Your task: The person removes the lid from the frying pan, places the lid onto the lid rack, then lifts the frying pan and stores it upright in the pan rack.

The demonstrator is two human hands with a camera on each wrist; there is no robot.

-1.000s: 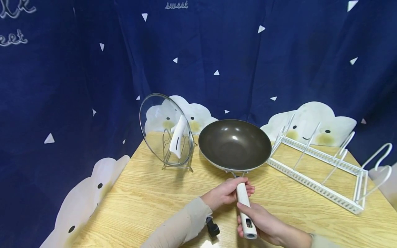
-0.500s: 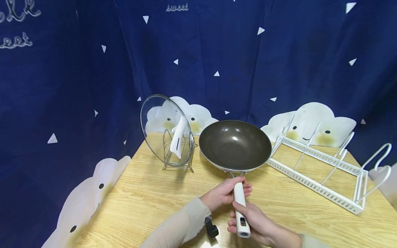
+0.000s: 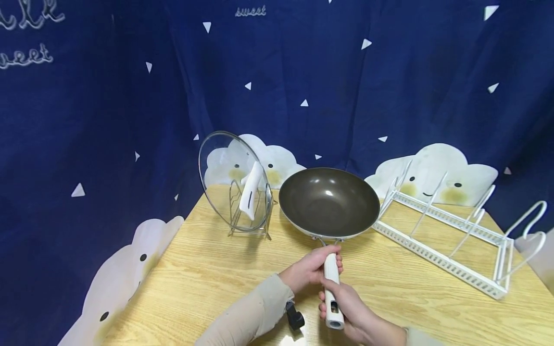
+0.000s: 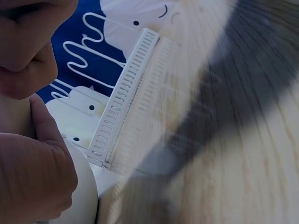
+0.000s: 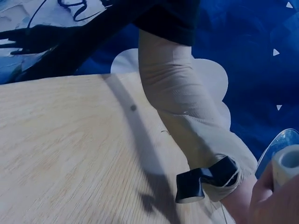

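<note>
Wood runs wide along the left edge of the wooden table point(image 3: 207, 283). The wok point(image 3: 329, 202) sits toward the back edge; left hand point(image 3: 313, 266) and right hand point(image 3: 349, 307) curl fingers round its white handle point(image 3: 332, 270). Blocking sideways: a tilted glass lid point(image 3: 251, 192) in a wire rack point(image 3: 247, 234), back left, and a white pan rack point(image 3: 441, 260), back right.

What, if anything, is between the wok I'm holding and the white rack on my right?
Nothing visible. In the head view, the wok appears right beside the white rack's left end; whether they touch is unclear. The glass lid stands on the wok's other side.
</note>
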